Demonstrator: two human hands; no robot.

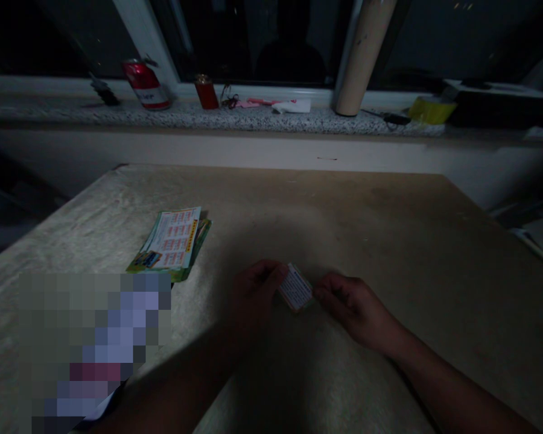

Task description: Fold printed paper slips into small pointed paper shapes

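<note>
Over the middle of the table, my left hand (257, 289) pinches a small stack of printed cards (295, 289) between thumb and fingers. The top card is covered in lines of small text. At the stack's right edge is my right hand (348, 304), its thumb and fingers pressed together. Whether those fingertips hold a card or only touch the edge is too dark to tell. To the left lies a pile of calendar leaflets (174, 238) with green edges and rows of printed dates.
Both arms reach over the beige table (366, 223). On the granite windowsill (262, 123) stand a red can (145, 84), a small red bottle (207, 93) and a tall cardboard tube (364, 57). Yellow tape (431, 111) lies at right. A blurred-out patch covers the lower left.
</note>
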